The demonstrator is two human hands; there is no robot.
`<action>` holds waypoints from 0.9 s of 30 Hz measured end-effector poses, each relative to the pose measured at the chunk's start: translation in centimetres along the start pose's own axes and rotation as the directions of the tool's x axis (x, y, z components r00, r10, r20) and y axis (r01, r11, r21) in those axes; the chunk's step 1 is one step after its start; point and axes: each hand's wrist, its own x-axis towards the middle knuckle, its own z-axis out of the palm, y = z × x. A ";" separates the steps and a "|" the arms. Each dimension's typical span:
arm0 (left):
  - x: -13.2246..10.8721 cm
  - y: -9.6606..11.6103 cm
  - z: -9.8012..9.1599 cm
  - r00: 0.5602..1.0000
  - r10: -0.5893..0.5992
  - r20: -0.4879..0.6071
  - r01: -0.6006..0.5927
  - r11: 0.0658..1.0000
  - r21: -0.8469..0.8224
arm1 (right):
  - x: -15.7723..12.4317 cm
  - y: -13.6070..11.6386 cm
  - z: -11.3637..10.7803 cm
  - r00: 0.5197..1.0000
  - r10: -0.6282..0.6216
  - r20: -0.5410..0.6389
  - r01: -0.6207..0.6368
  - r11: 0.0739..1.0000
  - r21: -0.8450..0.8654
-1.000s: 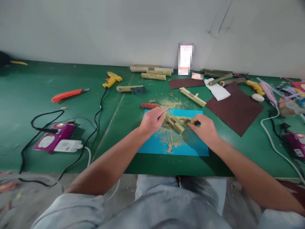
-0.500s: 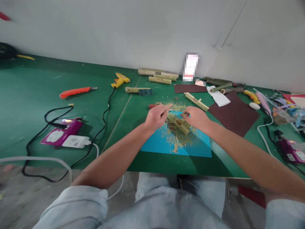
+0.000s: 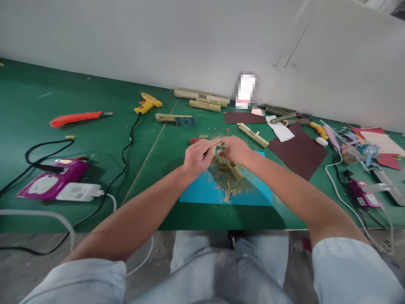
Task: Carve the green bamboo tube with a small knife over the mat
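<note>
A notched bamboo tube (image 3: 234, 170) lies slantwise over a heap of shavings (image 3: 228, 185) on a blue sheet (image 3: 199, 193). My left hand (image 3: 198, 156) is at the tube's far-left end, fingers together and thumb bent toward them. Close against its fingertips, my right hand (image 3: 233, 148) is closed in a pinch. Something small and pale green shows between the two hands, too small to name. A red handle (image 3: 195, 140) sticks out just behind my left hand.
Behind are several bamboo pieces (image 3: 205, 105), a lit phone (image 3: 246, 89) and brown sandpaper-like sheets (image 3: 295, 150). To the left lie a yellow glue gun (image 3: 148, 103), an orange-handled knife (image 3: 76, 119) and a purple power strip (image 3: 57, 179) with cables. Another power strip (image 3: 363, 194) stands right.
My right hand has moved left and come together with my left hand at the tube's far end. The view has swung slightly right.
</note>
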 end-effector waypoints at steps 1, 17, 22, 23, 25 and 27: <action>0.0 0.0 0.1 1.000 -0.026 -0.002 0.026 1.000 -0.008 | -0.1 0.4 -0.5 1.000 0.008 -0.021 -0.008 1.000 0.017; 0.1 0.2 0.5 0.993 -0.118 0.020 0.119 0.990 -0.079 | -6.7 7.6 -2.0 0.929 0.370 0.018 -0.263 0.624 0.735; 0.0 0.2 0.7 0.990 -0.128 0.066 0.132 0.989 -0.065 | -10.2 8.0 -1.0 0.916 0.401 0.012 -0.252 0.553 0.794; 0.0 0.2 0.8 0.989 -0.129 0.076 0.134 0.989 -0.067 | -10.8 7.9 -0.8 0.916 0.401 0.014 -0.252 0.548 0.798; -0.2 0.2 1.0 0.985 -0.132 0.114 0.141 0.987 -0.073 | -11.7 7.7 -0.4 0.910 0.414 0.012 -0.269 0.569 0.777; -0.3 0.1 1.2 0.977 -0.132 0.169 0.148 0.986 -0.081 | -12.5 7.5 0.1 0.903 0.429 0.011 -0.303 0.619 0.725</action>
